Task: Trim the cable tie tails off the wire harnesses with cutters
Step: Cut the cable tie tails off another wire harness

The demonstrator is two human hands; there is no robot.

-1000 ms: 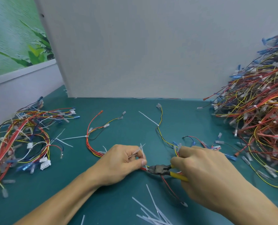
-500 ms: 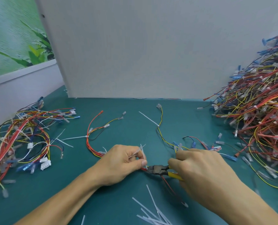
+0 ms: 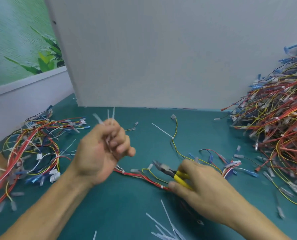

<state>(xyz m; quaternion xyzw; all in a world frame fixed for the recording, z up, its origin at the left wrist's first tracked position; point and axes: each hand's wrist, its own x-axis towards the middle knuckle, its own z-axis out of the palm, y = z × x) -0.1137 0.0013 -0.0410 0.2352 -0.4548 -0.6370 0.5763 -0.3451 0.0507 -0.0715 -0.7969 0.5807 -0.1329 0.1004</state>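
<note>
- Above the teal bench top [image 3: 126,210], my left hand [image 3: 102,149] is raised and blurred, its fingers curled into a fist round a bunch of cut tails [image 3: 110,116] that stick up out of it.
- My right hand [image 3: 201,193] sits low, fingers wrapped round the yellow handles of the cutters [image 3: 168,170]. The nose points up and to the left, and the blur hides whether the jaws are parted.
- The harness [image 3: 144,177] lies flat on the bench. Its red and yellow wires run under my right thumb, just beside the cutter nose.
- One uncut tail [image 3: 161,130] juts from a tie on the far yellow-and-black branch, well apart from the cutters.
- With the nose so near the wires, a careless squeeze could nick insulation instead of plastic.
- I judge the bunch in my fist to be loosely held. A quick flick could scatter tails into the left heap [image 3: 36,141] or the right heap [image 3: 283,135] rather than onto the offcuts [image 3: 165,227] near me.
- That far tail would be easy to overlook.
- I can read no brand, label or writing anywhere.
</note>
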